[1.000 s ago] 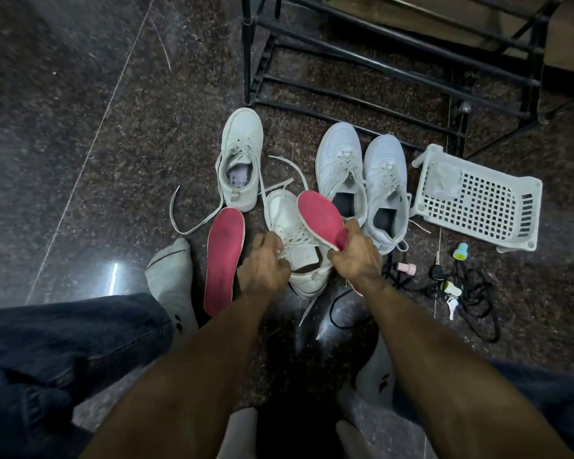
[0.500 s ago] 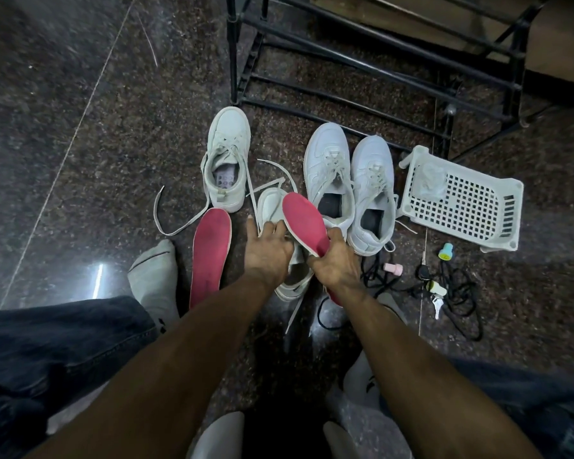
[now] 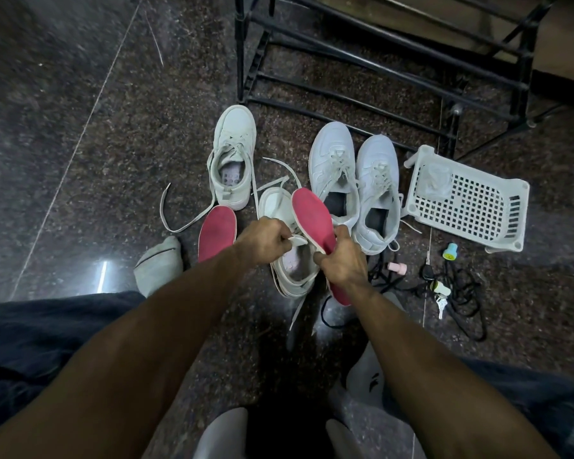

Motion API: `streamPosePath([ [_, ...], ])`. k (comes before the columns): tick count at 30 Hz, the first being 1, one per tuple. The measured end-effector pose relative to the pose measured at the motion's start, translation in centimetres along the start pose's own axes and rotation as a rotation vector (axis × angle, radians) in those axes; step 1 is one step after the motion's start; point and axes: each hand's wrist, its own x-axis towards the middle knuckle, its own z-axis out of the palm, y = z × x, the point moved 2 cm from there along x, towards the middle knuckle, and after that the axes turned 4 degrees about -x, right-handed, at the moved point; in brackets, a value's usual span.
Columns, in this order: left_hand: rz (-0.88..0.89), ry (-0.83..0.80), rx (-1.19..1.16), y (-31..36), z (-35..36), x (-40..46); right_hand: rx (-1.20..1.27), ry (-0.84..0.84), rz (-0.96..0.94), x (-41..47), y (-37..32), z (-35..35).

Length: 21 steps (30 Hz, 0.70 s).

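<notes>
Dark speckled stone floor (image 3: 80, 160) fills the view, seen from above past two bare forearms and dark trouser legs.

The right hand (image 3: 342, 260) grasps a red insole (image 3: 312, 220), fingers and thumb curled round its middle. The insole's toe end rises away from the person, and its heel end projects below the wrist. The left hand (image 3: 262, 241) has its fingers curled and pinches the tongue of a white sneaker (image 3: 292, 270). This sneaker lies on the floor between the two hands with its opening exposed. The held insole stands just right of that opening, tilted, and is not inside the shoe.

A second red insole (image 3: 216, 226) lies flat on the floor just left of the left hand. The sneaker's mate (image 3: 234, 157) sits beyond it, with loose laces (image 3: 166, 220) trailing to the left.

A pair of white shoes (image 3: 376, 180) stands side by side to the right. The raised toe of the held insole overlaps the nearer shoe of the pair. A white perforated basket (image 3: 471, 207) lies further right, in front of a black metal rack (image 3: 345, 58).

A tangled black cord (image 3: 464, 299), a small pink cap (image 3: 397, 268), a green-topped cap (image 3: 450, 251) and keys (image 3: 441, 304) lie near the right forearm. A grey-socked foot (image 3: 159, 265) rests at the left.
</notes>
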Motion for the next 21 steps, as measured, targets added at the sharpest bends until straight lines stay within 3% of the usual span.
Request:
streamPosePath([
  [4, -0.087, -0.058, -0.07, -0.2, -0.4, 0.9, -0.148, -0.058, -0.131, -1.4, 1.9, -2.2],
  [8, -0.131, -0.074, -0.081, 0.2, -0.3, 0.8, -0.556, -0.164, -0.358, -3.1, 4.2, -4.4],
  [12, -0.172, -0.05, -0.13, 0.6, -0.2, 0.4, -0.803, -0.207, -0.407, -4.1, 4.3, -6.0],
  [15, -0.193, -0.026, -0.151, 0.8, -0.1, 0.1, -0.843, -0.218, -0.416, -4.7, 2.8, -6.2],
  [21, -0.215, -0.02, -0.162, 0.7, 0.3, -0.3, -0.7, -0.21, -0.253, -5.4, -1.1, -2.8],
])
